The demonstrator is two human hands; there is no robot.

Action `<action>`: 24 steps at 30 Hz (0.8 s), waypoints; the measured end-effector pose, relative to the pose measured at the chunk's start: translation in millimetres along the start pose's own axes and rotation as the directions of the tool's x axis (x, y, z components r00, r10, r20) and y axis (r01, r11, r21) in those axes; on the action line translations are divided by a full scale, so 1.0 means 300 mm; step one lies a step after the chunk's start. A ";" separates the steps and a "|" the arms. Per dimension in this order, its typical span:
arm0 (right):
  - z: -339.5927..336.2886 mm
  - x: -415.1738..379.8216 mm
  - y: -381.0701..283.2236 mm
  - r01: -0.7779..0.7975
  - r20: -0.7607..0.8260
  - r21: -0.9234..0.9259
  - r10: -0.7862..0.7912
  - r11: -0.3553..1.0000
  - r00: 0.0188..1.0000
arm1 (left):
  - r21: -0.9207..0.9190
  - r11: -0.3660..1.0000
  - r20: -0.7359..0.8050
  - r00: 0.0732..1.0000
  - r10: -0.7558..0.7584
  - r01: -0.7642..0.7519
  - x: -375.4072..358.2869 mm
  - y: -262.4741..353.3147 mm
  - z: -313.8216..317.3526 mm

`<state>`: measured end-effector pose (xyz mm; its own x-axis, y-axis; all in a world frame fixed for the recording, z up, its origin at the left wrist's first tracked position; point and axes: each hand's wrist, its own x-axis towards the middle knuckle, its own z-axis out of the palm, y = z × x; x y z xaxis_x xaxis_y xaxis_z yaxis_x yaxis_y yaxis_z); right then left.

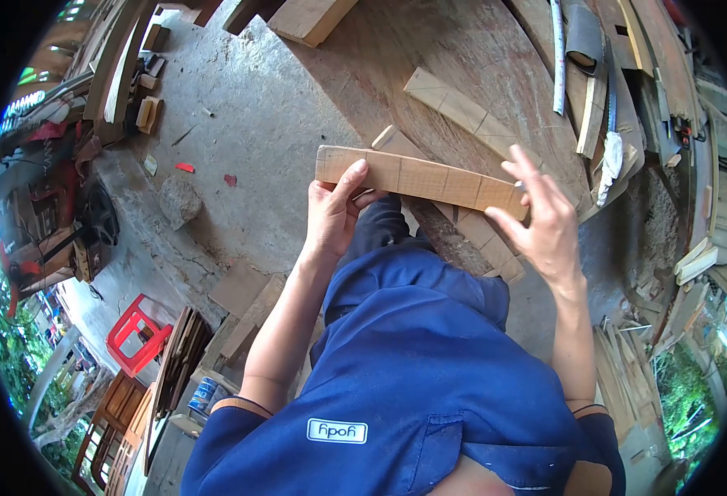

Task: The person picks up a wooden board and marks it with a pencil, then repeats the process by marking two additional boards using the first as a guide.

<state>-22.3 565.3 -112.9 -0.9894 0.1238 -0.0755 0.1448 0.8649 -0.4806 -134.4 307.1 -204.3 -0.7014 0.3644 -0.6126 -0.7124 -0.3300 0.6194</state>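
Observation:
A flat wooden strip (pixel 421 179) with several dark lines marked across its face is held up in front of my body. My left hand (pixel 338 207) grips its left end, thumb on the face and fingers curled beneath. At the right end, my right hand (pixel 548 219) has its fingers stretched apart, with the thumb near the lower edge. A small pale spot shows by these fingers; I cannot make out what it is. Below lie another marked strip (pixel 462 112) and a crossing wooden piece (pixel 491 244), both on or near the brown wooden surface (pixel 363 78).
A thick wood block (pixel 309 21) stands at the top. To the right are a long white rod (pixel 557 58), a saw-like blade with a white-wrapped handle (pixel 611 161) and stacked timber. A red plastic chair (pixel 138 335) and a blue can (pixel 204 394) are at lower left.

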 end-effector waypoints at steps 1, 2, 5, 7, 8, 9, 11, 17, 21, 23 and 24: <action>-0.011 0.001 -0.009 -0.187 -0.038 0.143 0.194 0.972 0.980 | -0.001 1.000 -0.006 1.000 0.003 -0.003 0.000 -0.001 -0.001; -0.025 0.006 -0.018 -0.357 -0.045 0.288 0.385 0.889 0.922 | -0.003 1.000 0.002 1.000 0.007 -0.007 -0.001 -0.001 0.000; -0.080 0.054 -0.011 -0.262 -0.032 0.737 0.419 0.623 0.908 | -0.004 1.000 0.013 1.000 0.014 -0.014 -0.003 0.003 -0.001; -0.025 0.122 -0.052 -0.131 -0.101 0.857 0.413 0.498 0.905 | -0.006 1.000 0.019 1.000 0.016 -0.016 -0.003 0.000 -0.001; 0.006 0.150 -0.059 0.014 -0.170 0.936 0.417 0.351 0.893 | -0.005 1.000 0.024 1.000 0.015 -0.015 -0.002 -0.001 -0.004; 0.041 0.159 -0.037 0.036 -0.135 0.965 0.372 0.260 0.919 | -0.005 1.000 0.028 0.999 0.016 -0.016 -0.001 -0.002 -0.005; 0.052 0.169 -0.056 -0.130 0.031 0.958 0.358 0.255 0.933 | -0.004 1.000 0.031 0.999 0.014 -0.014 -0.003 0.001 -0.004; 0.153 0.216 -0.128 -0.105 0.019 0.952 0.288 0.286 0.958 | -0.007 1.000 0.023 1.000 0.013 -0.013 -0.007 0.005 0.006; 0.183 0.241 -0.144 -0.157 0.048 0.835 0.215 0.528 0.975 | -0.013 1.000 0.020 1.000 0.007 -0.006 -0.001 -0.006 -0.008; 0.194 0.254 -0.157 -0.094 -0.024 0.806 0.191 0.584 0.981 | -0.014 1.000 0.011 1.000 0.006 -0.006 -0.002 -0.007 -0.009; 0.192 0.256 -0.156 -0.086 -0.046 0.745 0.180 0.661 0.983 | -0.010 1.000 0.009 1.000 0.002 -0.002 -0.002 -0.007 -0.008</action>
<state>-104.8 506.3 -146.7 -0.9465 0.2993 -0.1205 0.1853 0.1983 -0.9625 -132.5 305.6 -206.4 -0.7026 0.3715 -0.6069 -0.7112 -0.3395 0.6155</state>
